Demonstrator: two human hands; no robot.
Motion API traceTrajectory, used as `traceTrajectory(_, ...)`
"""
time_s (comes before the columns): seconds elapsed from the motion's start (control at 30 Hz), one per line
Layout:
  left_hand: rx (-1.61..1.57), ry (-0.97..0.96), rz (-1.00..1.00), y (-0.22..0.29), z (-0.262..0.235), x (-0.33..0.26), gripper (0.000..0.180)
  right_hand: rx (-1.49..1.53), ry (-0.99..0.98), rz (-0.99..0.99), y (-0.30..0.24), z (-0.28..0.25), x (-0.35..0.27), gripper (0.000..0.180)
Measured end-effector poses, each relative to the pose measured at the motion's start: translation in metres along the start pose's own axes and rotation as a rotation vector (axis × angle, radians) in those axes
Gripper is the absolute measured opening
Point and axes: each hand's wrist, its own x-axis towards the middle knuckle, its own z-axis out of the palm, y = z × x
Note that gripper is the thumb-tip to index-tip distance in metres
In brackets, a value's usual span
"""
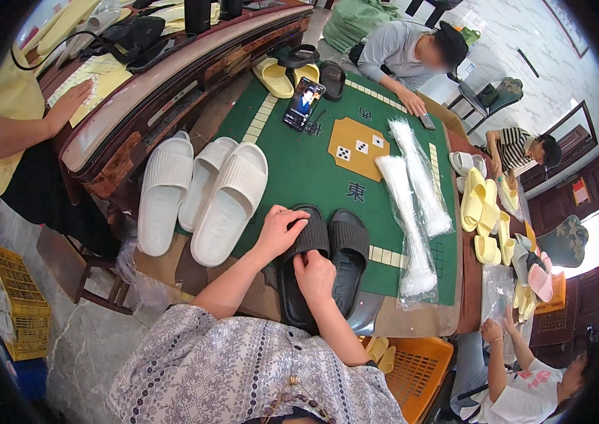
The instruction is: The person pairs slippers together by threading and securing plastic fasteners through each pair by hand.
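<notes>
At the near edge of the green table, a pair of black slippers lies side by side, toes away from me. My left hand (282, 230) curls its fingers over the ribbed strap of the left black slipper (292, 300). My right hand (315, 275) is closed at that strap's opening, its fingertips partly hidden inside the slipper; what they hold cannot be seen. Just right lies the other black slipper (349, 244), partly behind my right forearm. Several white slippers (231, 198) stand left of my left hand. Clear bags of thin white plastic strands (413, 233) lie to the right.
A lit phone (304, 104) leans by yellow slippers (273, 78) at the far left. More yellow slippers (480, 205) line the right side. An orange crate (413, 374) sits below the near edge. Other people work around, one across the table (405, 53).
</notes>
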Motion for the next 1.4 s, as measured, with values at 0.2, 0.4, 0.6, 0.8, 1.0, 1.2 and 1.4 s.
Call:
traceTrajectory(0.2, -0.019, 0.142, 0.007, 0.011, -0.001, -0.004, 0.022, 0.124, -0.116, -0.057, -0.003, -0.034, -0.002, 0.018)
traceTrajectory(0.4, 0.092, 0.229, 0.095, 0.012, -0.001, -0.003, 0.023, 0.250, -0.196, 0.106, 0.044, -0.103, -0.025, 0.012)
traceTrajectory(0.6, 0.082, 0.214, 0.081, 0.013, -0.001, -0.004, 0.025, 0.469, -0.025, 0.420, 0.113, -0.161, -0.070, 0.007)
traceTrajectory(0.8, 0.085, 0.195, 0.052, 0.012, -0.001, -0.004, 0.025, 0.731, 0.042, 0.551, 0.146, -0.178, -0.087, 0.007)
traceTrajectory(1.0, 0.078, 0.202, 0.063, 0.010, -0.001, -0.004, 0.025, 1.103, 0.233, 0.460, 0.167, -0.176, -0.089, 0.008)
traceTrajectory(1.2, 0.088, 0.194, 0.058, 0.014, -0.002, -0.004, 0.025, 1.541, 0.470, 0.453, 0.123, -0.143, -0.058, 0.012)
traceTrajectory(1.4, 0.062, 0.199, 0.124, 0.015, -0.006, 0.001, 0.021, 0.989, 0.069, 0.583, 0.074, -0.125, -0.030, 0.008)
